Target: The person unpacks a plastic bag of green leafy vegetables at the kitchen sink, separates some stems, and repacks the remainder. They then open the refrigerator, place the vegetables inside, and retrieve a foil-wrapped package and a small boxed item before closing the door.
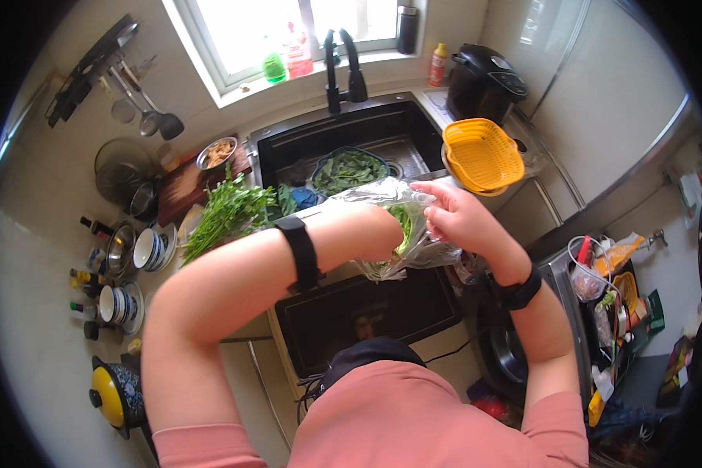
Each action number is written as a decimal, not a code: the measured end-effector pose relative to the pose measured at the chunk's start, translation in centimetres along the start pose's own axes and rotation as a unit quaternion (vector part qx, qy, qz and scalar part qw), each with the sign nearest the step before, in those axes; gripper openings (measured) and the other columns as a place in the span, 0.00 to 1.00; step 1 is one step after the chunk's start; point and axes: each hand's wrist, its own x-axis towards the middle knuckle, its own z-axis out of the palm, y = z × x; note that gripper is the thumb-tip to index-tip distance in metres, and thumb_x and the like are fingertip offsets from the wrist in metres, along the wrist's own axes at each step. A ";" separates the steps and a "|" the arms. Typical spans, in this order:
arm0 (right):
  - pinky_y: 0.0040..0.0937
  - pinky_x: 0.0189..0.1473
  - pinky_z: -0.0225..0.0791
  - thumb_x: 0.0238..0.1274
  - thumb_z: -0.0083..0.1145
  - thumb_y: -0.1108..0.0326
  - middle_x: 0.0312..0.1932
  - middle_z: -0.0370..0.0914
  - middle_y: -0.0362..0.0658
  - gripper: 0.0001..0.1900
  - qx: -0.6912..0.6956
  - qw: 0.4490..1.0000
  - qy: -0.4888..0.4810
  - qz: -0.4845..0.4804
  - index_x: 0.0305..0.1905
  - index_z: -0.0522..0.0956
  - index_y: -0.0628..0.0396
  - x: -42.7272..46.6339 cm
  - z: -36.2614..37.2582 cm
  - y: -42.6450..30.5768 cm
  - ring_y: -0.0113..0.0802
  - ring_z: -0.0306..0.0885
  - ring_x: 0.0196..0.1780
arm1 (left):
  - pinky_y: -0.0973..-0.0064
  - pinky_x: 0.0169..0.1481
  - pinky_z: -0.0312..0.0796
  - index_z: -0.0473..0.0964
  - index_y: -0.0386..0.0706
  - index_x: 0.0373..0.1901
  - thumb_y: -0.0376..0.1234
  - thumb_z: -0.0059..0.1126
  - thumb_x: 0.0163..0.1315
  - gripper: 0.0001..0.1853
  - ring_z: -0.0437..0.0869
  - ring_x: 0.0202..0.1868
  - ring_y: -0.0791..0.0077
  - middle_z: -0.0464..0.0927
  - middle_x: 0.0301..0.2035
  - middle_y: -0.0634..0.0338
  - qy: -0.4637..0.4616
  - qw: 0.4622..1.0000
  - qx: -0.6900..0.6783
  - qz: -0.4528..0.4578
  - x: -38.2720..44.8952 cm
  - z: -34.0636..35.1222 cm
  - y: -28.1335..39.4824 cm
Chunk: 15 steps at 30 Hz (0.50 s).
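In front of the sink, my right hand [459, 216] pinches the edge of a clear plastic bag [389, 188] between thumb and fingers. My left hand [383, 234] is bent in at the wrist against the bag, and its fingers are hidden. Green stalks [405, 225] show through the bag between the two hands. Left of my hands, a bunch of leafy green herbs [228, 210] lies on the counter. Beyond the bag, dark leafy greens [351, 172] fill a blue-rimmed basket in the black sink [415, 126].
A yellow plastic basket [482, 155] stands right of the sink, before a black rice cooker [485, 82]. The black faucet [345, 70] rises behind. At left are a cutting board [175, 193], a metal bowl of food [217, 153] and stacked bowls [149, 248].
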 end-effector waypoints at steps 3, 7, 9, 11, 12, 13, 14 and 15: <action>0.17 0.27 0.63 0.67 0.47 0.72 0.25 0.71 0.33 0.20 0.059 0.998 -0.018 0.027 0.62 0.69 0.61 -2.9 -2.8 -2.7 0.16 0.67 0.25 | 0.63 0.42 0.75 0.72 0.49 0.56 0.32 0.58 0.54 0.24 0.84 0.36 0.57 0.80 0.31 0.51 0.093 0.995 0.005 -0.026 -4.4 -4.7 3.7; 0.15 0.27 0.62 0.67 0.49 0.71 0.24 0.70 0.33 0.21 0.082 0.997 0.016 0.007 0.63 0.69 0.59 -7.3 -5.4 -4.9 0.16 0.66 0.24 | 0.65 0.43 0.73 0.71 0.54 0.58 0.29 0.63 0.46 0.32 0.80 0.38 0.58 0.76 0.32 0.54 0.358 0.929 0.030 0.084 -8.1 -7.5 7.6; 0.16 0.27 0.62 0.66 0.48 0.71 0.24 0.70 0.33 0.21 0.105 0.994 0.028 -0.008 0.63 0.69 0.59 -9.0 -6.0 -5.1 0.16 0.65 0.24 | 0.65 0.46 0.72 0.71 0.55 0.58 0.29 0.66 0.43 0.35 0.78 0.41 0.60 0.75 0.37 0.57 0.615 0.771 0.073 0.152 -9.1 -6.9 8.9; 0.17 0.27 0.62 0.65 0.47 0.72 0.23 0.70 0.33 0.22 0.125 0.992 0.016 0.001 0.64 0.67 0.60 -10.2 -6.0 -4.5 0.17 0.66 0.24 | 0.67 0.49 0.68 0.75 0.54 0.51 0.34 0.64 0.45 0.26 0.75 0.45 0.67 0.71 0.40 0.64 0.658 0.715 0.233 -0.038 -8.7 -5.4 9.7; 0.17 0.27 0.62 0.65 0.47 0.73 0.23 0.70 0.33 0.23 0.121 0.993 0.010 0.002 0.65 0.67 0.60 -10.6 -6.0 -4.1 0.17 0.66 0.24 | 0.65 0.52 0.67 0.72 0.54 0.56 0.36 0.66 0.44 0.31 0.75 0.44 0.65 0.71 0.39 0.63 0.633 0.750 0.178 -0.079 -8.4 -4.4 9.5; 0.17 0.28 0.63 0.65 0.47 0.73 0.23 0.70 0.33 0.23 0.117 0.993 0.003 0.006 0.65 0.66 0.61 -11.0 -6.1 -3.4 0.17 0.66 0.24 | 0.64 0.52 0.68 0.74 0.52 0.53 0.37 0.65 0.46 0.27 0.75 0.47 0.63 0.72 0.42 0.61 0.601 0.793 0.069 -0.074 -7.9 -3.7 8.8; 0.18 0.28 0.63 0.64 0.47 0.73 0.24 0.70 0.34 0.24 0.098 0.995 0.008 0.012 0.66 0.65 0.61 -11.6 -6.4 -2.8 0.19 0.66 0.24 | 0.68 0.48 0.71 0.77 0.47 0.46 0.37 0.64 0.51 0.19 0.78 0.44 0.58 0.77 0.40 0.57 0.554 0.826 0.010 -0.103 -6.7 -2.9 8.2; 0.18 0.29 0.63 0.64 0.47 0.73 0.24 0.69 0.33 0.24 0.092 0.995 0.015 0.045 0.65 0.66 0.60 -12.0 -6.3 -1.8 0.18 0.65 0.24 | 0.66 0.42 0.73 0.77 0.40 0.37 0.39 0.60 0.55 0.13 0.81 0.35 0.57 0.79 0.29 0.55 0.389 0.907 -0.125 -0.101 -5.2 -2.6 6.9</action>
